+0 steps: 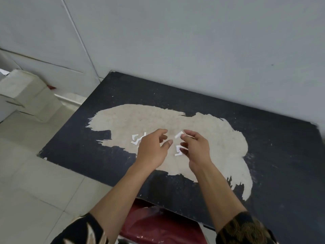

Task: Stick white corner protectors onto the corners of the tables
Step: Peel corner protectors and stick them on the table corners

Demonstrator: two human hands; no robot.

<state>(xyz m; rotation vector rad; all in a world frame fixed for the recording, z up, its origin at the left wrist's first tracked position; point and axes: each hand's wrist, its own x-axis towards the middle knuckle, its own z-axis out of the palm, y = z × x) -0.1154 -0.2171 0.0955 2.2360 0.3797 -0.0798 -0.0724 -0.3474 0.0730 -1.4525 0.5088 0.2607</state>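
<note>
Several loose white corner protectors (pixel 136 139) lie on the dark counter (pixel 79 147) just left of the left hand (pixel 152 150), which partly hides them. The left hand hovers with fingers spread wide and loosely bent, holding nothing. Another protector (pixel 178 150) lies between the two hands. The right hand (pixel 196 148) pinches a white protector strip (pixel 179 134) at its fingertips, above the worn pale patch (pixel 140 118).

Black table (pixel 175 95) (beige worn patch), white protectors (pixel 136 140).
</note>
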